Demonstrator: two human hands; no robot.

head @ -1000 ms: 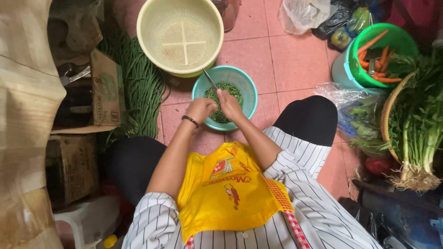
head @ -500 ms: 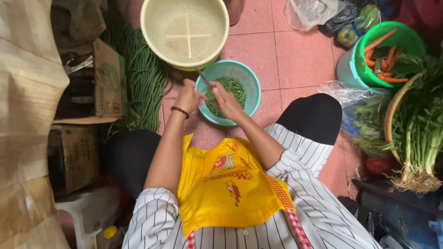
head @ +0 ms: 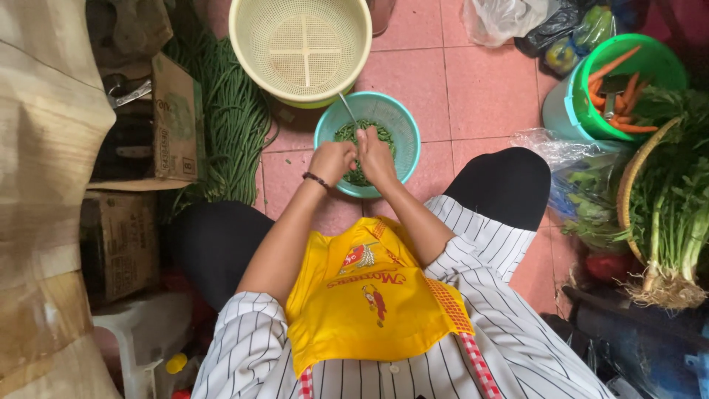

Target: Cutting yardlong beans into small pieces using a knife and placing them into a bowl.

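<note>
a: from the head view, where were your hands?

b: over the teal bowl (head: pixel 399 118) of cut green beans (head: pixel 347 133), between my knees. my left hand (head: pixel 332 160) was curled around a bean, my right hand (head: pixel 375 155) clenched on a thin knife (head: pixel 347 107).

a: how did the beans handle?

b: light, stiff and snappy, i'd judge; best pinched near the end. the uncut long beans (head: pixel 229 111) lay beside the cream strainer (head: pixel 299 48).

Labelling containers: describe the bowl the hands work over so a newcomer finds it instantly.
Start at the big cream colander on the pink tiled floor. Touching its near rim sits the teal bowl, under both hands. It alone is teal and holds chopped green beans; the green bucket holds carrots.
</note>
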